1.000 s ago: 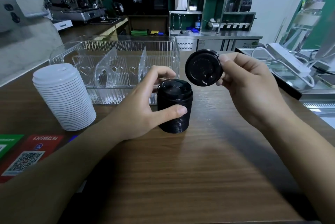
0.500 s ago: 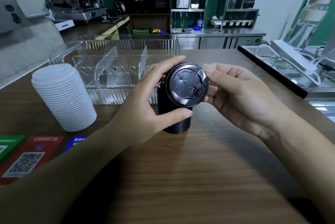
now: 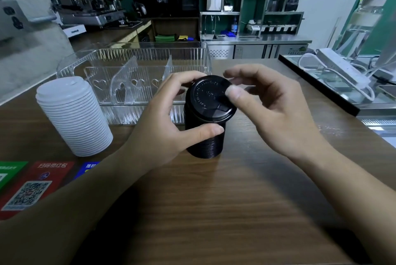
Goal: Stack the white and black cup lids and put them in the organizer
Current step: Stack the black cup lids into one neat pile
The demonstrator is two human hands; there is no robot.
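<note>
A stack of black cup lids (image 3: 206, 142) stands on the wooden counter in front of me. My left hand (image 3: 169, 123) wraps around its side, thumb in front and fingers behind. A single black lid (image 3: 211, 98) sits tilted on top of the stack, and my right hand (image 3: 270, 106) pinches its right edge with thumb and fingers. A tall stack of white cup lids (image 3: 71, 114) stands to the left. Behind both stacks lies the clear plastic organizer (image 3: 132, 54) with upright dividers and heart cut-outs, nothing inside it.
Red, green and blue QR-code stickers (image 3: 32, 187) lie on the counter at the near left. A black-edged glass panel (image 3: 317, 84) with a white power strip (image 3: 340, 67) runs along the right. An espresso machine (image 3: 85, 1) and steel shelving stand behind.
My right hand has brought the single black lid from up at the right down onto the top of the black stack, turning it top side up. The left hand kept holding the stack.
</note>
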